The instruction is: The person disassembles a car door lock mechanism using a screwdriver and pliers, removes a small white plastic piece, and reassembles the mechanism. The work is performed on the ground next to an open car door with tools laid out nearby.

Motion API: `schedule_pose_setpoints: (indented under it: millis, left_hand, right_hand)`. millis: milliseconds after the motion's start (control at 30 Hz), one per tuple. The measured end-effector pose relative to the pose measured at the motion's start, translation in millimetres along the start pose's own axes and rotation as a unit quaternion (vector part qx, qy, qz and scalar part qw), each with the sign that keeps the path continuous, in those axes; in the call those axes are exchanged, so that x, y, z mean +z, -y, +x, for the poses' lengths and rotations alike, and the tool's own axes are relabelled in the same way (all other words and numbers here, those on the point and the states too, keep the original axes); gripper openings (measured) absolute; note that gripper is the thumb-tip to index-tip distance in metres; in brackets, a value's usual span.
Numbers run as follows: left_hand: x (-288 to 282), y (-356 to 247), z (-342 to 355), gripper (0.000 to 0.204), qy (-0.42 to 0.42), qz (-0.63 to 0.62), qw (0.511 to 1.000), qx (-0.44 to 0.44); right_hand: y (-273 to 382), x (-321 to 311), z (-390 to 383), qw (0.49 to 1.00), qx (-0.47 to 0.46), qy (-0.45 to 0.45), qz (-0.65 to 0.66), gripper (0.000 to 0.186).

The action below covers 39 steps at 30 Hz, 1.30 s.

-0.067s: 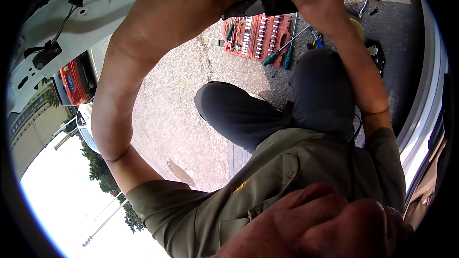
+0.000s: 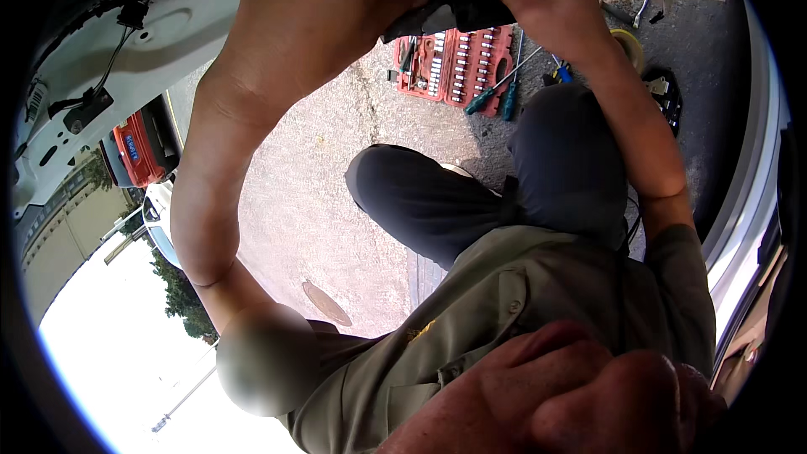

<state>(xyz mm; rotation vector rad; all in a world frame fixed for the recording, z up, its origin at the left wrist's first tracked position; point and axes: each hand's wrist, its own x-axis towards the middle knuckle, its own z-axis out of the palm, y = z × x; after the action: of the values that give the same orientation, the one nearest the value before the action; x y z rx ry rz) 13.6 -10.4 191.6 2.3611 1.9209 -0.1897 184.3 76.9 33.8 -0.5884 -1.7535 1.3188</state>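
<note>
While both arms reach to the top of view, left hand (image 2: 336, 4) and right hand (image 2: 546, 8) meet at a black part (image 2: 475, 15) (too dark to read its shape), raised above the ground. Right thumb and fingers grasp its right end; left fingertips at its left side, mostly hidden, so cannot tell whether closed. Beyond the knees: open red case (image 2: 458, 103), sockets in rows, two screwdrivers (image 2: 481, 102) beside it.

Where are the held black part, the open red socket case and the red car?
Held black part (image 2: 475, 15): head view, lower side.
Open red socket case (image 2: 472, 67): head view, bare inner strip.
Red car (image 2: 147, 151): head view, red bodywork.
</note>
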Motion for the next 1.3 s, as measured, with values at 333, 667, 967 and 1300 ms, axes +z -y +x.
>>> schedule_pose_setpoints:
  millis: [333,667,967,1300]
  left_hand:
    - [2.4,-6.1,7.7,0.008,-0.02,0.124,0.988,0.092]
    - [20.1,-1.0,0.3,0.016,-0.09,0.117,0.985,0.09]
    - [28.5,1.0,15.9,0.003,-0.122,0.062,0.989,0.064]
    - [9.9,-3.0,9.9,0.008,-0.237,-0.049,0.97,0.011]
  right_hand:
    - [1.7,3.4,5.3,0.996,-0.082,-0.009,-0.021,0.019]
    - [22.4,-14.4,16.3,0.988,-0.061,0.118,-0.079,0.017]
    - [-17.8,9.7,22.4,0.976,-0.163,-0.136,-0.043,0.022]
    - [-17.4,25.8,25.2,0.986,-0.1,-0.102,0.08,0.019]
